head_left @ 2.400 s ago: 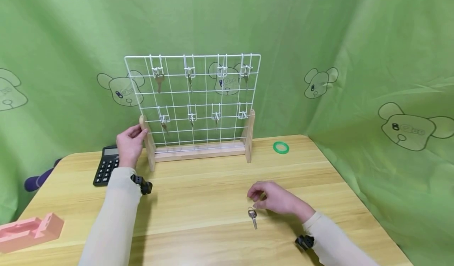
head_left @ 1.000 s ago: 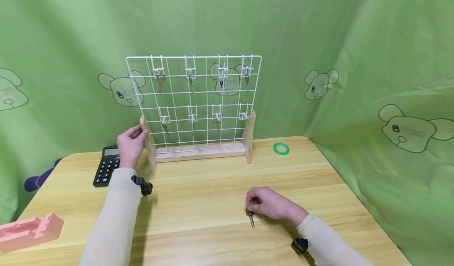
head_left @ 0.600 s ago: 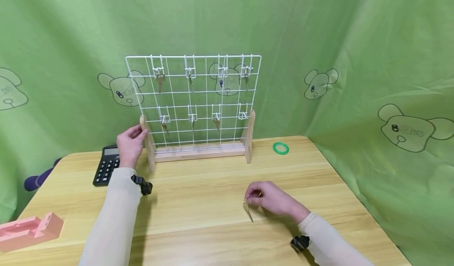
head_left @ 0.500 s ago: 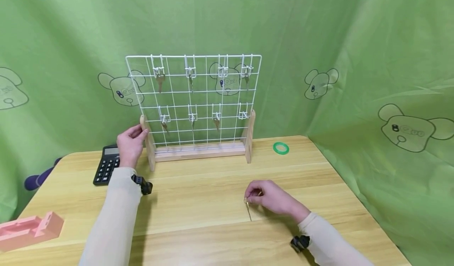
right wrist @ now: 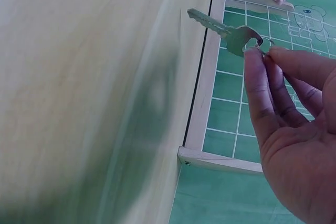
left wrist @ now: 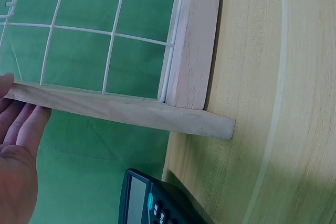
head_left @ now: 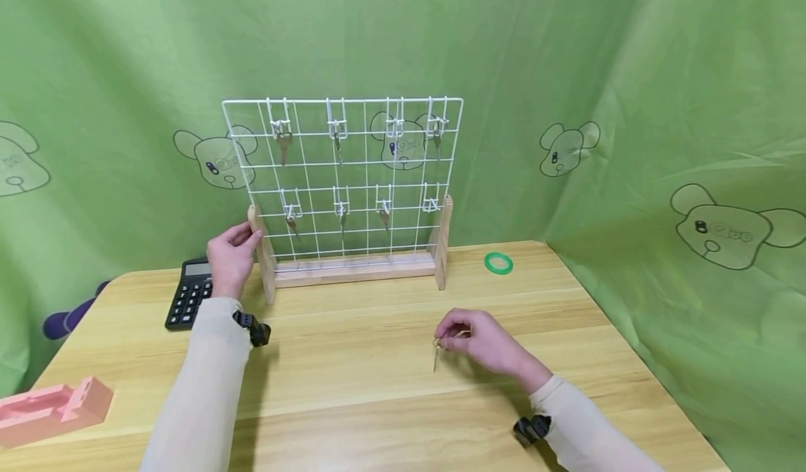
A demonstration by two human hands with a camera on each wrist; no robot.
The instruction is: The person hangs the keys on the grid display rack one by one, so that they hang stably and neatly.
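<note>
My right hand (head_left: 481, 340) pinches the small ring of a key (right wrist: 231, 32) between thumb and fingertips, and the key hangs down above the table. With thumb and fingers, my left hand (head_left: 231, 256) grips the left wooden upright (left wrist: 105, 106) of a white wire grid rack (head_left: 365, 168). Two rows of white hooks are on the grid. Keys hang from several of them, such as a flat key (head_left: 283, 149) at the upper left. On the lower right hook (head_left: 431, 203) no key shows. Whether the upper third hook (head_left: 394, 128) bears one is hard to tell.
A black calculator (head_left: 187, 297) lies left of the rack, partly behind my left hand. To the right is a green ring (head_left: 499, 263). A pink block-like holder (head_left: 57, 412) sits at the table's left front. Green curtain (head_left: 504, 52) surrounds the back and right.
My right hand has taken hold of the key's ring and lifted the key off the table, moving slightly up and away from me. My left hand has stayed on the upright.
</note>
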